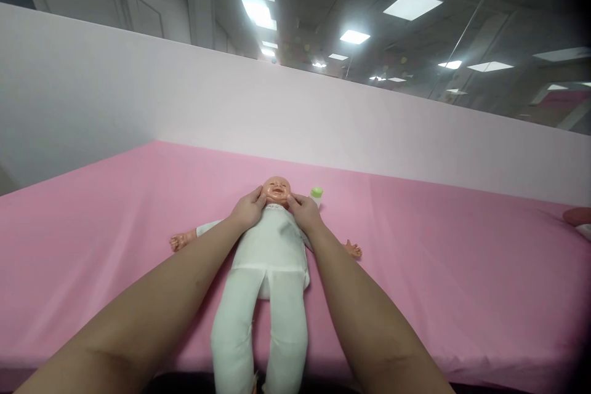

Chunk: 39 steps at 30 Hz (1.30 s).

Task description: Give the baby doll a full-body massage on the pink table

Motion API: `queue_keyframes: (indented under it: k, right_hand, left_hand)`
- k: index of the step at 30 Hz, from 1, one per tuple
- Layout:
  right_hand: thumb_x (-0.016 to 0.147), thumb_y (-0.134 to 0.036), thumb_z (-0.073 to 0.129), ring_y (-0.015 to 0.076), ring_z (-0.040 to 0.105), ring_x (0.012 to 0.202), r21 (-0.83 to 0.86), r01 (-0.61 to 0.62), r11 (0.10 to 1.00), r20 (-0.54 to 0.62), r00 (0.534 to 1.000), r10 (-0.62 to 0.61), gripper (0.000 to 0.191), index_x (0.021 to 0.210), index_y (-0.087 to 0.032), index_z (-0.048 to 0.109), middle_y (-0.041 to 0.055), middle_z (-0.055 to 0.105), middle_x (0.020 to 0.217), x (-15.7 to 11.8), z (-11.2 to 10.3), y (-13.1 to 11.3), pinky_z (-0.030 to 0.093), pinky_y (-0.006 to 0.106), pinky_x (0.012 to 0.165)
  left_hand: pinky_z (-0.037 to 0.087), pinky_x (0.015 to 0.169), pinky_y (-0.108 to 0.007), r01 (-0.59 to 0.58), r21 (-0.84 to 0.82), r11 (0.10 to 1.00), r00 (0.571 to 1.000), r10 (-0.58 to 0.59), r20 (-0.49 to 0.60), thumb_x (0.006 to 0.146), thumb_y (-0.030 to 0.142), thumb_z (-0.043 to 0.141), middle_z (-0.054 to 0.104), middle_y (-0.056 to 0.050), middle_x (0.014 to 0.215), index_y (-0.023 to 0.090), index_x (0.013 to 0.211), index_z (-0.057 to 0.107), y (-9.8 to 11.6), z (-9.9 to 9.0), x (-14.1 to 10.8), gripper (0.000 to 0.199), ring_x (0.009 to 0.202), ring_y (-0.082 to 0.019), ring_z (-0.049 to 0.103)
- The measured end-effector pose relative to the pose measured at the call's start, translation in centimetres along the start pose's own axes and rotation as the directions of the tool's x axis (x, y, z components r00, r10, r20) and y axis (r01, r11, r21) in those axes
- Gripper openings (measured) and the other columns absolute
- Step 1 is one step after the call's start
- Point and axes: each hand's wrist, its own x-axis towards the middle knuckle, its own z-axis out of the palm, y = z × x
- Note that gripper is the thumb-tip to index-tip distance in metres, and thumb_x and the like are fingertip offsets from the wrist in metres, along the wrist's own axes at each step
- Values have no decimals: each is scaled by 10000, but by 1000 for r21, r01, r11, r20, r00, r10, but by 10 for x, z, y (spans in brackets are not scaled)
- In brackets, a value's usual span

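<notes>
A baby doll in white clothes lies on its back on the pink-covered surface, head away from me and legs toward me. My left hand grips one side of the doll's head, its thumb against the cheek. On the other side, my right hand holds the head the same way, thumb pressed near the jaw. The fingers of both hands curl around the sides of the head and are partly hidden. Both doll arms stretch outward, partly covered by my forearms.
Just past my right hand stands a small bottle with a green cap. The pink sheet reaches back to a low white wall with glass above it. A reddish object sits at the far right edge.
</notes>
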Motion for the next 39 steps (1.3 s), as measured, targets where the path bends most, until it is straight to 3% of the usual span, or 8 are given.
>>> queue_keyframes:
  k: [4,8,13,17,23,31,35,39]
  right_hand:
    - [954,-611,528,264,708,1034,15,9,1000,-46,999,-8,522,1048,-176,799,73,790,1058,1,1,4,535,380,956]
    - [887,-687,630,264,704,1009,-99,-4,995,-39,999,0,558,1091,-188,773,85,778,1077,-3,1,-3,532,379,931]
    - [707,-708,817,280,701,1033,-156,-85,984,-51,996,78,673,1139,-200,722,98,758,1125,-6,3,-12,544,374,893]
    - [717,-722,802,279,706,1002,-229,-122,966,-91,991,103,626,1064,-208,717,89,761,1069,-5,6,-12,543,384,880]
    - [776,-669,782,269,704,1043,-197,-101,975,-77,993,87,554,1102,-223,746,73,770,1097,-5,6,-8,539,381,926]
    - [903,-649,627,265,700,959,-83,-39,996,2,999,40,545,1139,-179,768,78,780,995,-3,3,0,544,365,867]
    - [944,-665,533,251,685,894,-52,-39,998,-28,999,38,548,1015,-174,765,75,765,917,2,4,12,543,365,835]
    - [967,-664,467,247,674,915,-63,-33,997,-72,997,29,549,984,-187,740,71,760,967,6,5,23,539,362,823]
  left_hand:
    - [323,1243,-415,-39,-30,999,999,39,-18,1033,568,377,520,-138,1579,157,1548,502,-3,2,2,670,1475,-278,478]
    - [414,1179,-401,-88,-54,995,996,87,-18,1041,588,315,658,-86,1447,211,1415,637,7,-1,-2,620,1371,-276,584]
    - [534,1003,-408,-71,9,997,997,70,42,907,709,561,737,-61,1314,291,1378,638,21,-7,-11,634,1197,-325,684]
    - [552,928,-387,-70,31,997,997,68,41,882,682,625,749,-66,1271,287,1364,627,24,-7,-14,623,1132,-317,704]
    - [531,943,-395,-58,30,998,998,57,36,951,582,570,727,-84,1322,269,1393,599,22,-5,-14,543,1179,-318,685]
    - [430,1125,-465,-15,9,1000,1000,15,9,1046,567,352,601,-140,1504,206,1502,542,20,-4,-13,612,1375,-349,571]
    - [386,1179,-454,12,-26,1000,1000,-12,-11,1059,515,320,557,-136,1549,181,1526,531,17,-2,-10,611,1429,-325,524]
    - [383,1182,-466,-11,-26,1000,1000,11,-25,1063,518,289,569,-123,1540,199,1514,553,13,0,-7,612,1427,-322,525]
